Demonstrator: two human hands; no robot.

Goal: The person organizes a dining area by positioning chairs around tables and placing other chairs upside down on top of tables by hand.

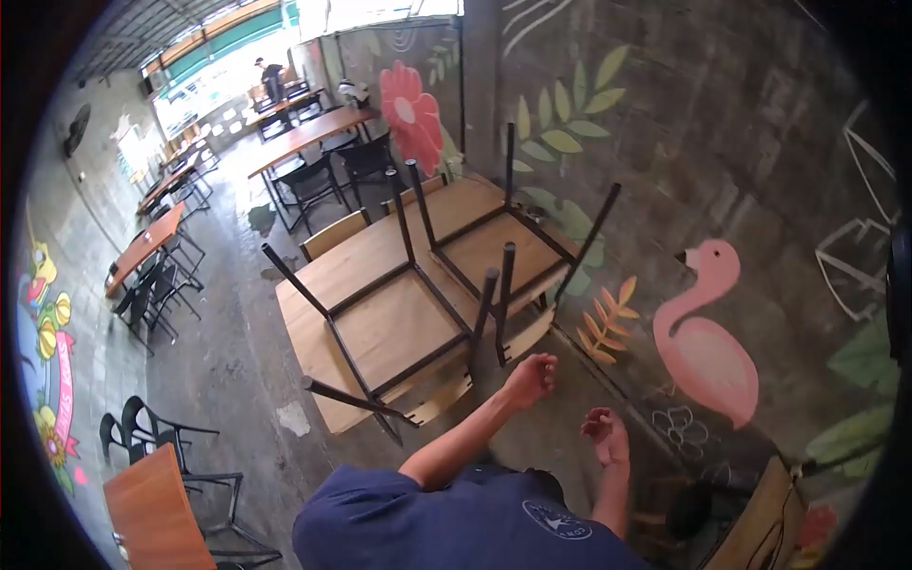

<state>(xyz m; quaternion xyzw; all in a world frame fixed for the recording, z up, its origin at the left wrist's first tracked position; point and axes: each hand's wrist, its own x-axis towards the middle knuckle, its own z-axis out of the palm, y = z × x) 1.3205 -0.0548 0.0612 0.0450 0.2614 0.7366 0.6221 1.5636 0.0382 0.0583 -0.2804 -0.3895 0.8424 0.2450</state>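
My left hand [532, 380] is held out in front of me, its fingers loosely bent with nothing in them. It is nearest to the wooden table [302, 318] and the upturned chairs, apart from both. On the table lie a nearer upturned chair [397, 328] and a farther upturned chair [503, 252], seats down and dark metal legs pointing up. My right hand [605, 435] is raised to the right of my left hand, fingers curled but apart, holding nothing. It is near the wall with a painted flamingo [711, 342].
A wooden chair back [336, 233] stands at the table's far side. Reddish tables with black chairs line the left wall. A longer table [318, 131] stands farther back, and a person [273, 81] is by the bright entrance. At lower right is a wooden surface [755, 527] with cables.
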